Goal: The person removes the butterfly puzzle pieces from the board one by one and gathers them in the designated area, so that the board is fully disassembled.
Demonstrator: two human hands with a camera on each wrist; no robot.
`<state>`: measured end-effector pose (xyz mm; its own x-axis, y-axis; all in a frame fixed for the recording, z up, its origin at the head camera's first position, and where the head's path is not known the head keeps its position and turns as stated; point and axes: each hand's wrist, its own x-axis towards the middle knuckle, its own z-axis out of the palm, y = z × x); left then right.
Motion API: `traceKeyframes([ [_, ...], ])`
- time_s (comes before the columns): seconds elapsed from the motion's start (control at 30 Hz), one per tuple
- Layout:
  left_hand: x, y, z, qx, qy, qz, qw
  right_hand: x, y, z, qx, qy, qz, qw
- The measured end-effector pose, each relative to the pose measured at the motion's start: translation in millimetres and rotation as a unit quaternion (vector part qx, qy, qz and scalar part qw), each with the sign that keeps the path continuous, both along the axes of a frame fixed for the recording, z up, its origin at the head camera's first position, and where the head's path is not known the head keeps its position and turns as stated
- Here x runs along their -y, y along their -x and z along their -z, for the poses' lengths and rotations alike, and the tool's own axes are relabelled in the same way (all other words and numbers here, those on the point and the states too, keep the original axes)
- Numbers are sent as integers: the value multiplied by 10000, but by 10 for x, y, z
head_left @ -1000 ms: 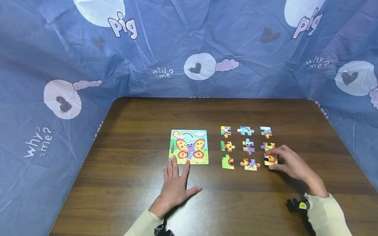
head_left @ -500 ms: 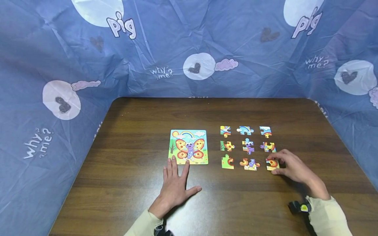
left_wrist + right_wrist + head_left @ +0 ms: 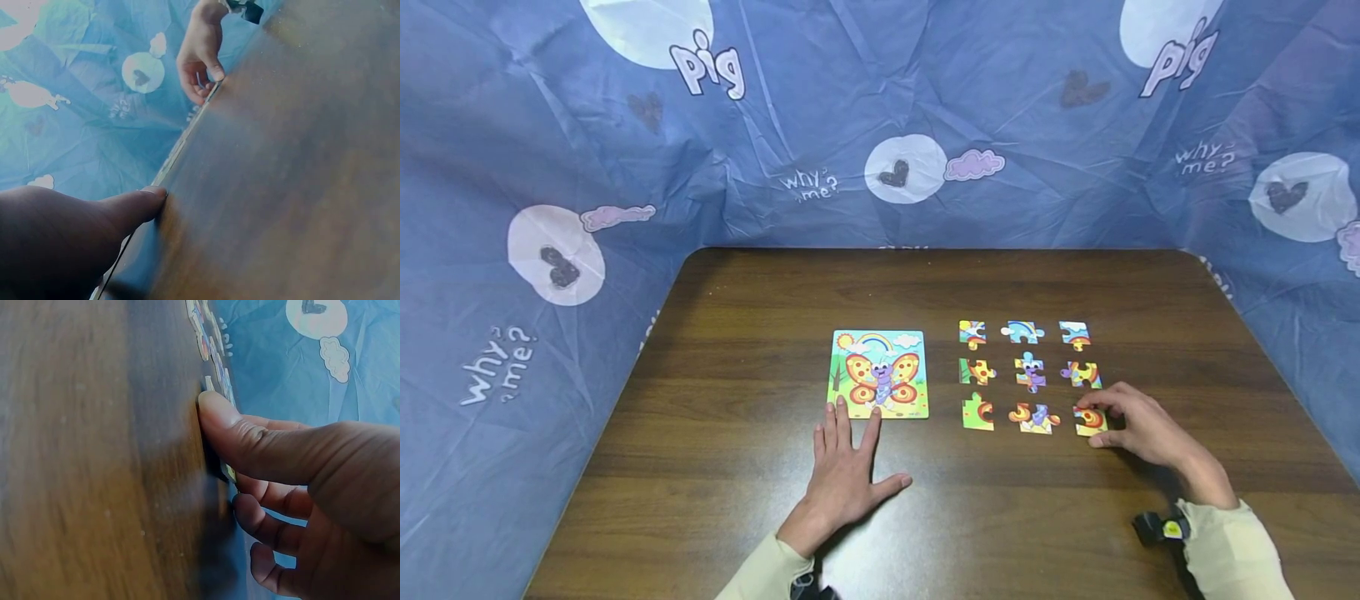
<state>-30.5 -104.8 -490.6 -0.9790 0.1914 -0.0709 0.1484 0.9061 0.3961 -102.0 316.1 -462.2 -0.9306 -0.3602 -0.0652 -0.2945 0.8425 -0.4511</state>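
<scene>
A square butterfly picture board (image 3: 877,367) lies flat in the middle of the table in the head view. My left hand (image 3: 842,492) is spread on the tabletop, its fingertips on the board's near edge. To the right, my right hand (image 3: 1150,427) pinches a jigsaw piece (image 3: 1091,421) with red and yellow rings between thumb and fingers. That piece is the near right one of a grid of separate pieces. Closest to it are a purple-and-yellow piece (image 3: 1082,374) behind and a piece with the butterfly's feet (image 3: 1037,418) to its left. In the right wrist view the thumb (image 3: 219,412) hides most of the held piece.
Other pieces stand in spaced rows, among them a green one (image 3: 977,412), a rainbow one (image 3: 1023,332) and a butterfly-face one (image 3: 1031,372). The brown wooden table (image 3: 737,333) has blue printed cloth (image 3: 820,100) around its back and sides.
My right hand has slid the ringed piece slightly to the right and toward me, widening the gap to the piece behind it. The left hand stays in place.
</scene>
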Motion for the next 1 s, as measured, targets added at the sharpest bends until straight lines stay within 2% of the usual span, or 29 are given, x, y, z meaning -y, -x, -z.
traceKeyframes([
  [0.77,-11,7,6,-69,-151,-2,9999,-36,-32,14,55,137,56,9999],
  [0.9,41,16,-60,-179,-245,-84,9995,-52,-41,-3,23,199,63,9998],
  [1.0,159,71,-199,-288,-379,-158,9987,-65,-16,-58,-288,280,213,9990],
])
